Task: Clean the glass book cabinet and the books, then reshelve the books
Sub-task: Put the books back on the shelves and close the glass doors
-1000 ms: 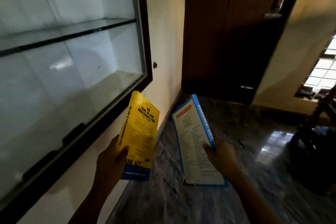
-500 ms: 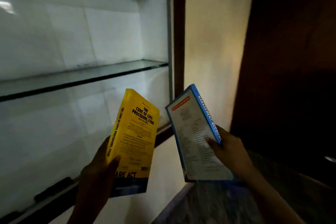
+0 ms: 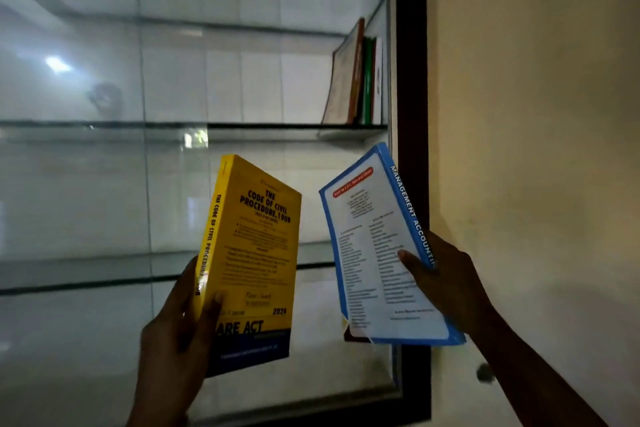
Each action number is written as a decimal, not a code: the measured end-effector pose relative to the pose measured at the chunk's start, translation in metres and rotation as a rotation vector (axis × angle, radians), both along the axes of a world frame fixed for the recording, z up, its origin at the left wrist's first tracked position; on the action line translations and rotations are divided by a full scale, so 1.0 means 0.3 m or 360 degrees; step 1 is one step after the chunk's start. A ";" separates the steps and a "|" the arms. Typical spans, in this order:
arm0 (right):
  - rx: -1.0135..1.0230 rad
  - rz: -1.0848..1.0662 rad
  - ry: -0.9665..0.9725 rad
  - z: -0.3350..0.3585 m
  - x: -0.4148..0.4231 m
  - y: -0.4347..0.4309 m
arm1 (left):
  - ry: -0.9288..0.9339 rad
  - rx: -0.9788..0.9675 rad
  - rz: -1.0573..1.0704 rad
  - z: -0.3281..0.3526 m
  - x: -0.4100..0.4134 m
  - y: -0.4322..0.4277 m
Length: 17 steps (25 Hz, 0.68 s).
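Note:
My left hand (image 3: 173,333) grips a thick yellow book (image 3: 254,253) titled "The Code of Civil Procedure, 1908" by its spine, upright in front of the cabinet glass. My right hand (image 3: 446,281) grips a blue-and-white book (image 3: 374,253) with "Management Accounting" on its spine, tilted, thumb on the cover. The glass book cabinet (image 3: 412,80) with a dark wooden frame fills the left and centre. On a glass shelf (image 3: 263,126) above the two held books, several books (image 3: 360,80) lean against the right wall.
A cream wall (image 3: 536,114) runs to the right of the cabinet frame. A small dark knob (image 3: 484,373) sits on the wall near my right forearm. The other glass shelves show no books. Reflections of lights appear in the glass.
The view has swung upward from the floor and door to the cabinet's upper shelves. Both books have risen with my hands and stay in the same grips.

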State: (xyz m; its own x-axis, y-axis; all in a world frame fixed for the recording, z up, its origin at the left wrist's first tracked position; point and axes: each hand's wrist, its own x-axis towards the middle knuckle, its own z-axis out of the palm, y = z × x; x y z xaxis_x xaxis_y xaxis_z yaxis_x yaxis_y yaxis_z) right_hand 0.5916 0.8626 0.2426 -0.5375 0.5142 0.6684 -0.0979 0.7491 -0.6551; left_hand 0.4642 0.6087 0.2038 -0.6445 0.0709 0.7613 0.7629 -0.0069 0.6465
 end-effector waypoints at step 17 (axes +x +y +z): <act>-0.0130 0.0032 0.1035 0.972 -0.481 0.212 | 0.0419 0.0275 0.0288 0.775 -0.192 0.353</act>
